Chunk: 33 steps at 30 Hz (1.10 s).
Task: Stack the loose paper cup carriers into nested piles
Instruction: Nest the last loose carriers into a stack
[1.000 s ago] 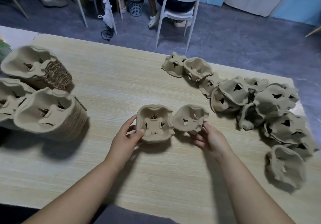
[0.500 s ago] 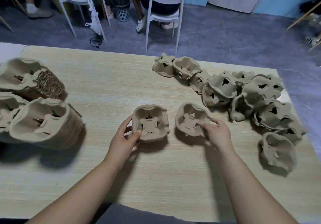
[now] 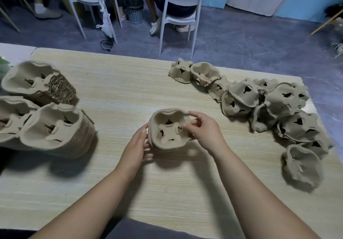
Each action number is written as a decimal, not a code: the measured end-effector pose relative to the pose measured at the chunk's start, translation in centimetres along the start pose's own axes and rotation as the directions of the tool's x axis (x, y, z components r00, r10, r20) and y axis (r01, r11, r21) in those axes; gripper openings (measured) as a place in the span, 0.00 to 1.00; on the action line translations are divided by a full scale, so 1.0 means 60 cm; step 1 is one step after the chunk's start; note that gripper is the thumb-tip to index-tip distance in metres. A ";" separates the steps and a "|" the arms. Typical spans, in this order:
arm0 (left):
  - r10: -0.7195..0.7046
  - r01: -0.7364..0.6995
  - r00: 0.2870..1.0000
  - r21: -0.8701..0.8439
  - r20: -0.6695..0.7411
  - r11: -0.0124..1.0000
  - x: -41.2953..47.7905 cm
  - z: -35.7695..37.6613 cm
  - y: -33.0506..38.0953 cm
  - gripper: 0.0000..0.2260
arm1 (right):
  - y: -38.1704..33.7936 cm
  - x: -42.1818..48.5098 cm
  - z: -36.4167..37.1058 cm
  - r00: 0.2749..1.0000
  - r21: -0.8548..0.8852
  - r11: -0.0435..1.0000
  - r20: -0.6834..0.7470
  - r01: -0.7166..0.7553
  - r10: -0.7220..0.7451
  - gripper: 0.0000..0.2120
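Mid-surface point(image 3: 120, 94), the left hand point(image 3: 138, 143) grips the nested cup carriers point(image 3: 169, 129) from 9 o'clock, fingers curled; the right hand point(image 3: 205, 130) pinches their rim at 3 o'clock. Misaligned lobes could jam, and pressing might crumple the pulp.

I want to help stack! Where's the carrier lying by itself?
Head view, far right of the table: the lone carrier lies just nearer than the loose heap, right of the right hand.
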State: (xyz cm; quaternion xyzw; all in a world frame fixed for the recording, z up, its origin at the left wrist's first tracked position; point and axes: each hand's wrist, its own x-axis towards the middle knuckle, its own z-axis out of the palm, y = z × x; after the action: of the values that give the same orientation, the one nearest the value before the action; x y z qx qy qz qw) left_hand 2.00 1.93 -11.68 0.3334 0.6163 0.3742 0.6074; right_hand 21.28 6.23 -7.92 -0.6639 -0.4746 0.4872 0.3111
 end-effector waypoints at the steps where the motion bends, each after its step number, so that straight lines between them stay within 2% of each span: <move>1: 0.005 -0.005 1.000 0.004 0.006 1.000 -0.001 0.000 0.001 0.11 | 0.001 0.001 0.004 1.000 -0.022 1.000 -0.004 0.008 -0.008 0.22; 5: 0.005 -0.006 1.000 0.002 0.020 1.000 -0.005 0.001 0.002 0.13 | 0.004 0.001 0.020 0.998 -0.111 0.993 -0.031 0.051 -0.055 0.21; 10: 0.033 -0.032 0.999 -0.008 0.018 0.999 -0.009 0.005 0.001 0.17 | 0.021 -0.001 0.022 0.983 -0.369 0.918 -0.050 0.144 -0.174 0.22; 14: 0.018 -0.017 1.000 -0.040 0.023 0.999 -0.009 0.012 0.002 0.19 | 0.033 -0.008 0.024 1.000 -0.120 0.993 0.020 0.007 -0.005 0.25; 16: 0.008 -0.007 1.000 -0.061 0.021 0.998 -0.008 0.019 0.003 0.19 | 0.035 -0.014 0.020 0.999 -0.046 0.999 0.034 -0.011 0.013 0.26; 22: 0.009 -0.003 0.994 -0.050 0.113 0.999 -0.007 0.086 0.009 0.22 | 0.061 -0.025 -0.042 0.998 0.029 0.999 -0.044 -0.040 0.041 0.26; 28: 0.011 -0.012 0.984 0.009 0.178 1.000 -0.003 0.178 0.010 0.23 | 0.088 -0.037 -0.126 0.991 0.028 0.997 -0.115 -0.067 0.069 0.24; 30: 0.017 -0.023 0.986 0.033 0.164 0.999 -0.002 0.193 0.010 0.22 | 0.094 -0.031 -0.150 0.987 -0.085 0.994 -0.151 -0.066 0.053 0.21; 33: 0.015 -0.024 0.990 0.058 0.140 0.998 -0.001 0.197 0.010 0.22 | 0.097 -0.001 -0.195 0.930 -0.364 0.930 -0.323 0.047 -0.174 0.15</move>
State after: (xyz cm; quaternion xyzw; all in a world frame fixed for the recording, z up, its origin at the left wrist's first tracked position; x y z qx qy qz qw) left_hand 13.75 2.86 -10.93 0.3826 0.5802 0.3374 0.6350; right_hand 34.17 4.67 -9.11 -0.7562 -0.5278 0.2504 0.2947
